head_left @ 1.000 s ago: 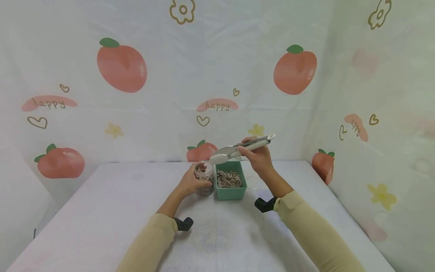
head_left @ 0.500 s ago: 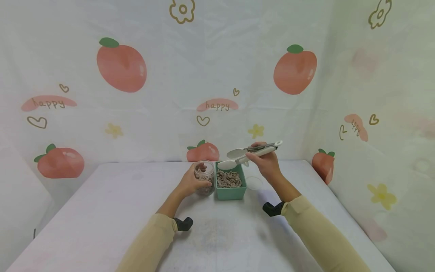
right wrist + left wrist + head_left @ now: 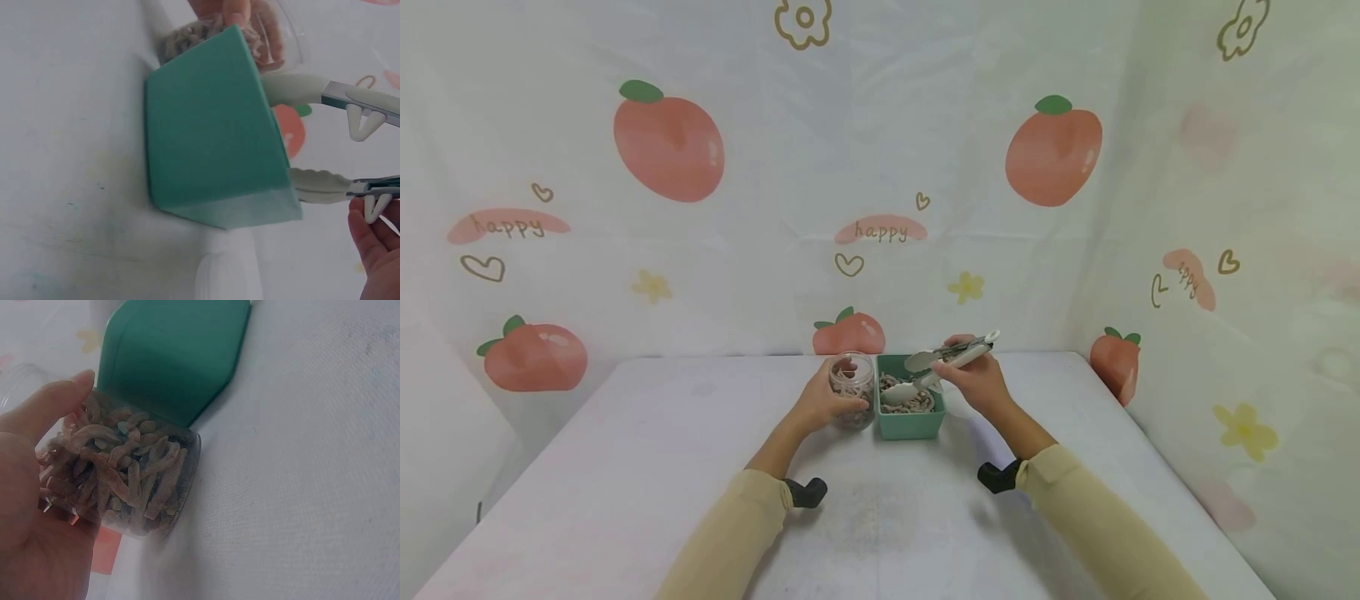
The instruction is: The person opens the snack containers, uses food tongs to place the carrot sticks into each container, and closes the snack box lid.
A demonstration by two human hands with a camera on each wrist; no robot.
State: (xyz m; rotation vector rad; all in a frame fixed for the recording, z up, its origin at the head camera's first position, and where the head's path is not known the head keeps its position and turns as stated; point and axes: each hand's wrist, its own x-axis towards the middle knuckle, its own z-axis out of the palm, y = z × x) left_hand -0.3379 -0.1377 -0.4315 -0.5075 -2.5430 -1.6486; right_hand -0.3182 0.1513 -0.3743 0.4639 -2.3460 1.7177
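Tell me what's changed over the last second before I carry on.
The right hand has shifted the tongs rightward from near the jar, then lowered their tips into the green box. Nothing was newly grasped or released. The left hand stays gripping the jar; jar and box haven't visibly moved.

My head feed looks forward and down across the desk (image 3: 647, 475); both wrist feeds, close in and turned sideways, share the jar (image 3: 134, 472) and green box (image 3: 206, 131).

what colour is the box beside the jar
Teal green; the box shows best in the right wrist view.
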